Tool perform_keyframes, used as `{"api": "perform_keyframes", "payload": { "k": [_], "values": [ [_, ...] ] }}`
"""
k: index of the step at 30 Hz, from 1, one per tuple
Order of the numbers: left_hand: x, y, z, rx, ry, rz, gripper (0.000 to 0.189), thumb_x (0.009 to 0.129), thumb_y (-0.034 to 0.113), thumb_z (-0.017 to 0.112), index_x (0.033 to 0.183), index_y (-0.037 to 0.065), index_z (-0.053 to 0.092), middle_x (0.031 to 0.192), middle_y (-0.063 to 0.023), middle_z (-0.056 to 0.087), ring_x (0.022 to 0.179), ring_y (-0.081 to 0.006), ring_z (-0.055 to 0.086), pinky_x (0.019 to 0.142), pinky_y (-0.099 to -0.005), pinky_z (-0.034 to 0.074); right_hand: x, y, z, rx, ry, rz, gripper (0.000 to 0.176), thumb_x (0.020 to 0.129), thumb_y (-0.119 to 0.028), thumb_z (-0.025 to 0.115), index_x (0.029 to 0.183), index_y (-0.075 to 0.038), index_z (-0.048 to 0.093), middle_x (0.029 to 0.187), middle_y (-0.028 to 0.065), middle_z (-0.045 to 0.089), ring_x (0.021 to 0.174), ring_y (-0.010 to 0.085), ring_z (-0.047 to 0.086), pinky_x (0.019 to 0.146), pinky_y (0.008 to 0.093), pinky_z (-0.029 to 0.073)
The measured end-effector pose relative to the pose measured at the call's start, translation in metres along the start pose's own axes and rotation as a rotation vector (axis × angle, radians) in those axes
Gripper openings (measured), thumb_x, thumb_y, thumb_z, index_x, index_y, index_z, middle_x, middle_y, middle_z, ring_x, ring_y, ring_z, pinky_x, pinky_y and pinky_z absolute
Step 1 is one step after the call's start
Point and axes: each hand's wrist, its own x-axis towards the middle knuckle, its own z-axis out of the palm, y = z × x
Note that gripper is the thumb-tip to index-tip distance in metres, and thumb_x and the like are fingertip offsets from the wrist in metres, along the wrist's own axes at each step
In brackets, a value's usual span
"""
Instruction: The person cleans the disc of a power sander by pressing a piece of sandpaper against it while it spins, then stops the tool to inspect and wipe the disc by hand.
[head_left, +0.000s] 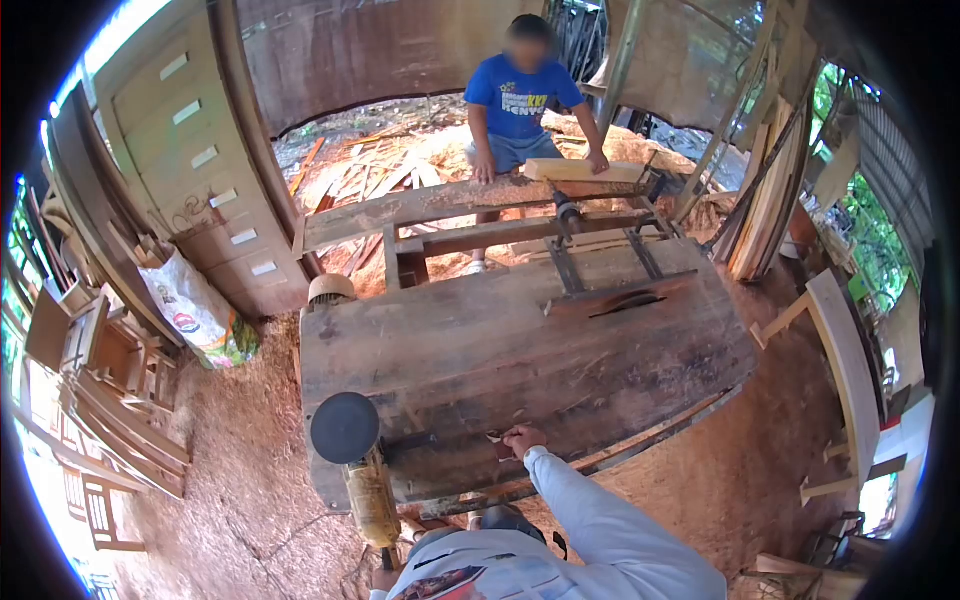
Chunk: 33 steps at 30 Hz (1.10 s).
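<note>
My right hand, in a pale blue sleeve, rests on the near edge of a heavy, worn wooden saw table. Its fingers are curled, and they touch the top next to a small pale wood chip. Whether the fingers pinch the chip I cannot tell. A saw blade slot lies at the table's far right, well away from the hand. A black disc on a yellow motor is mounted at the near left corner. My left hand is out of view.
Across the table a person in a blue T-shirt holds a pale plank on a long beam. Panelled doors and a printed sack stand left. Planks lean at the right. Sawdust covers the floor.
</note>
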Motion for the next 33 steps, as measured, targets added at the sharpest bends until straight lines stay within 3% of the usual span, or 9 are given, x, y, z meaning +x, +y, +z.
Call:
{"api": "perform_keyframes", "payload": {
  "k": [14,17,19,21,23,24,29,33],
  "values": [
    [0.002,0.016,-0.001,-0.025,-0.026,0.035,0.044,0.085,0.045,0.077,0.104,0.005,0.076,0.086,-0.0176,0.075,0.081,-0.0268,0.074,0.072,-0.0425,0.056,0.009,0.011,0.005,0.075,0.003,0.01,0.013,0.084,-0.015,0.075,0.097,-0.012,0.078,0.092,0.0096,0.076,0.075,0.0214,0.074,0.057,0.0365,0.063],
    [-0.004,0.011,0.0,-0.073,-0.041,0.06,0.043,0.086,0.045,0.076,0.104,0.005,0.076,0.086,-0.0174,0.075,0.08,-0.0265,0.074,0.072,-0.0424,0.056,0.007,0.009,0.002,-0.04,0.032,-0.073,0.011,0.084,-0.011,0.072,0.093,-0.009,0.078,0.09,0.0109,0.075,0.077,0.0233,0.074,0.057,0.037,0.063],
    [-0.018,0.008,0.001,-0.144,-0.077,0.088,0.043,0.086,0.044,0.076,0.105,0.006,0.076,0.086,-0.0174,0.075,0.08,-0.0263,0.074,0.072,-0.0423,0.056,0.02,0.022,0.005,0.282,-0.077,-0.086,0.009,0.081,-0.006,0.069,0.086,-0.006,0.076,0.086,0.011,0.074,0.078,0.0244,0.073,0.061,0.0392,0.063],
    [-0.033,0.016,0.0,-0.228,-0.126,0.084,0.042,0.087,0.043,0.076,0.105,0.006,0.076,0.086,-0.0173,0.075,0.08,-0.0261,0.074,0.072,-0.0422,0.055,0.046,0.046,0.014,0.203,-0.011,-0.201,0.011,0.077,0.0,0.066,0.082,-0.004,0.075,0.083,0.0107,0.073,0.075,0.0235,0.072,0.068,0.0419,0.062],
    [-0.052,0.034,-0.01,-0.243,-0.139,0.041,0.041,0.088,0.043,0.075,0.106,0.006,0.076,0.086,-0.0172,0.075,0.08,-0.0258,0.074,0.071,-0.0421,0.055,0.036,0.042,0.008,0.207,-0.026,-0.09,0.007,0.081,-0.004,0.069,0.084,-0.007,0.076,0.082,0.0077,0.072,0.067,0.0196,0.069,0.056,0.0377,0.06],
    [-0.083,0.077,-0.039,-0.147,-0.097,0.045,0.041,0.088,0.042,0.075,0.105,0.006,0.076,0.086,-0.0175,0.075,0.078,-0.0265,0.073,0.071,-0.0422,0.056,0.03,0.032,0.008,0.157,0.002,-0.076,0.006,0.083,-0.006,0.071,0.085,-0.007,0.076,0.081,0.0066,0.072,0.064,0.018,0.068,0.052,0.0358,0.059],
    [-0.067,0.049,-0.021,-0.252,-0.08,-0.024,0.042,0.083,0.038,0.079,0.104,0.001,0.074,0.083,-0.0158,0.073,0.072,-0.0247,0.069,0.067,-0.041,0.054,0.026,0.024,0.003,0.152,-0.055,-0.026,0.009,0.086,-0.011,0.073,0.094,-0.008,0.076,0.079,0.0058,0.072,0.059,0.0161,0.066,0.047,0.033,0.056],
    [-0.093,0.097,-0.05,-0.178,-0.098,-0.09,0.042,0.082,0.036,0.081,0.103,0.001,0.073,0.08,-0.0135,0.072,0.069,-0.0222,0.068,0.064,-0.0406,0.053,0.027,0.025,0.004,0.107,-0.009,-0.039,0.011,0.086,-0.01,0.073,0.096,-0.008,0.075,0.081,0.0064,0.072,0.058,0.0169,0.066,0.046,0.0334,0.056]
  ]
}}
